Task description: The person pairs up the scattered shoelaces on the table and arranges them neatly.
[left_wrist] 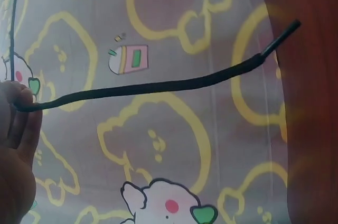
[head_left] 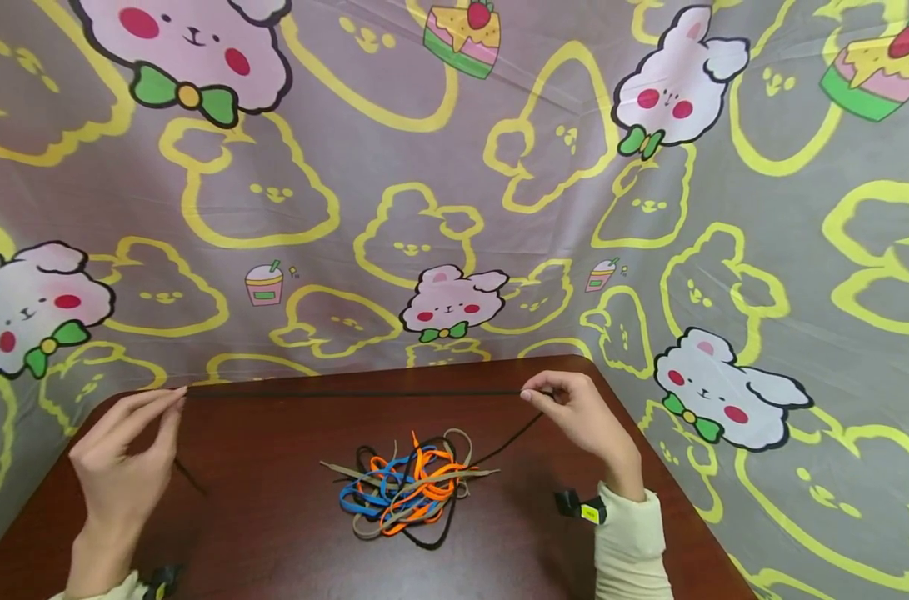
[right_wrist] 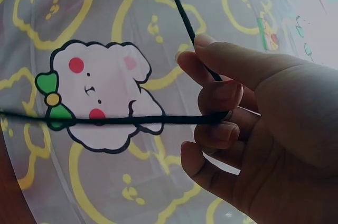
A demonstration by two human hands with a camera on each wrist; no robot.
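Note:
A black shoelace (head_left: 349, 393) is stretched nearly straight between two hands above the table. My left hand (head_left: 127, 458) pinches it close to one end; the short tail with its hard tip (left_wrist: 280, 39) hangs free past the fingertips. At the other side my right hand (head_left: 581, 412) pinches the lace between thumb and fingers, and in the right wrist view the lace (right_wrist: 179, 120) runs on between the lower fingers. From there it slopes down toward a tangled pile of shoelaces (head_left: 417, 487) in orange, blue, beige and black, lying between the hands.
The dark brown table (head_left: 274, 550) has rounded far corners. A grey curtain (head_left: 334, 275) with cartoon bunnies and yellow outlines hangs behind it and along both sides. Small black devices sit at the wrists, one wrist camera (head_left: 581, 506) showing by the right sleeve.

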